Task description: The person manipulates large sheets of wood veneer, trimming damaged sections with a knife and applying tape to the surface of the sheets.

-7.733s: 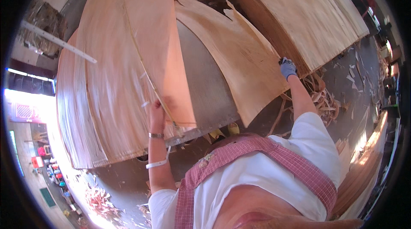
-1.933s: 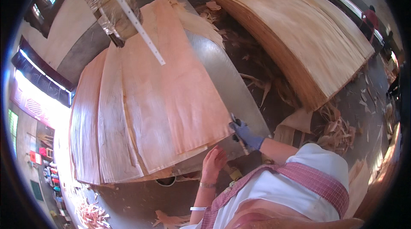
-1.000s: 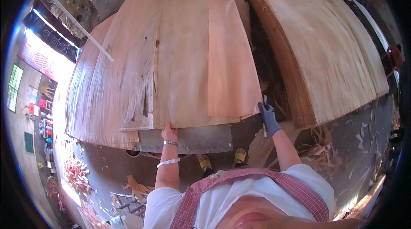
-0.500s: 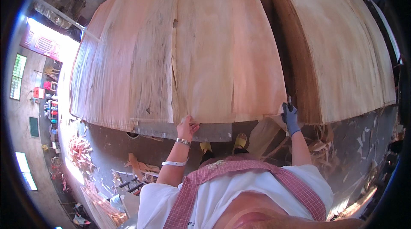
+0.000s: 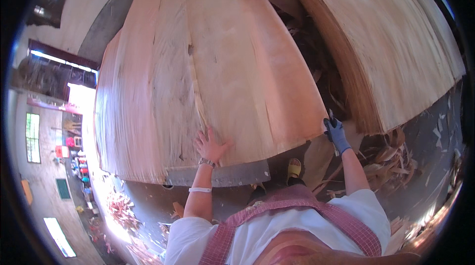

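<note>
Wood veneer [image 5: 208, 67], thin and pale, lay as the top sheet of a stack on a grey metal table [image 5: 222, 176], directly in front of the person. A split ran down the sheet from near its middle toward the near edge.

Left hand [image 5: 210, 146]: bare, released, palm flat and fingers spread on the veneer just beside the lower end of the split. It grasped nothing.

Right hand [image 5: 336, 134]: in a blue glove, at the near right corner of the sheet, closed on a small dark object whose kind could not be told.

To the right, apart from the table, sat a second stack [image 5: 396, 52] of veneer. Scraps [image 5: 391, 161] littered the floor below it.

Judgement on technique: veneer this thin would tear along the split if dragged from one point. Spread pressure across the palm, keep both hands level, and move the sheet squarely so its edges meet those of the stack beneath.
</note>
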A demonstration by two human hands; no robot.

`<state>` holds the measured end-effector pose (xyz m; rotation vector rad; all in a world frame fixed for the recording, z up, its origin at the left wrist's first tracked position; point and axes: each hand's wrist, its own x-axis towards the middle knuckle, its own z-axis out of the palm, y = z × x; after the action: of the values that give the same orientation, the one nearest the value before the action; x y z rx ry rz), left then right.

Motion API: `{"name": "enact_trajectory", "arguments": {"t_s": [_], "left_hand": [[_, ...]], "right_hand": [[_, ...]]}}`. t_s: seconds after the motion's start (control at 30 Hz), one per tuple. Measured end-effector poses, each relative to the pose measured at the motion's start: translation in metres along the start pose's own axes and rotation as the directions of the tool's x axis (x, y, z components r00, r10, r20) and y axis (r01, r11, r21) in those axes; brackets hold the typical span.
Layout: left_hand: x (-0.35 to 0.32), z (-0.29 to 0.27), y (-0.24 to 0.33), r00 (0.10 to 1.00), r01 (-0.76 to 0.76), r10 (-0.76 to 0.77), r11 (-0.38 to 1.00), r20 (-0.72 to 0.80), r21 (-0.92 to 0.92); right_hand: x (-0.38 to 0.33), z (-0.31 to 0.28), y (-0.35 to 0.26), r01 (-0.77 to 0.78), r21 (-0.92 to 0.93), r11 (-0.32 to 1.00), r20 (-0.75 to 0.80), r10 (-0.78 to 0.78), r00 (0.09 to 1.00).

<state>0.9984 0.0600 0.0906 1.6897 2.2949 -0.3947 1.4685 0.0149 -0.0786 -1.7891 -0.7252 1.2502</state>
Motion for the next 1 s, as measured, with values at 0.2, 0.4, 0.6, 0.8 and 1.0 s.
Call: {"name": "enact_trajectory", "arguments": {"t_s": [0.2, 0.4, 0.6, 0.8, 1.0], "left_hand": [[0.023, 0.009, -0.004, 0.996, -0.066, 0.069, 0.996, 0.049, -0.057], [0.025, 0.015, -0.004, 0.991, -0.103, 0.107, 0.993, 0.079, -0.05], [0.035, 0.019, 0.003, 0.985, -0.134, 0.138, 0.99, 0.1, -0.045], [0.032, 0.021, -0.004, 0.985, -0.131, 0.136, 0.99, 0.11, -0.047], [0.024, 0.023, -0.016, 0.989, -0.066, 0.072, 0.997, 0.126, -0.051]], "right_hand": [[0.03, 0.01, 0.053, -0.054, -0.088, 0.995, 0.006, 0.055, 0.998], [0.048, 0.043, 0.106, 0.004, -0.114, 0.993, 0.036, 0.0, 0.999], [0.003, 0.074, 0.267, 0.275, -0.71, 0.648, 0.06, -0.334, 0.941], [-0.05, 0.099, 0.284, 0.117, -0.637, 0.762, 0.025, -0.131, 0.991], [-0.121, 0.094, 0.246, -0.102, -0.443, 0.891, -0.054, 0.087, 0.995]]}}
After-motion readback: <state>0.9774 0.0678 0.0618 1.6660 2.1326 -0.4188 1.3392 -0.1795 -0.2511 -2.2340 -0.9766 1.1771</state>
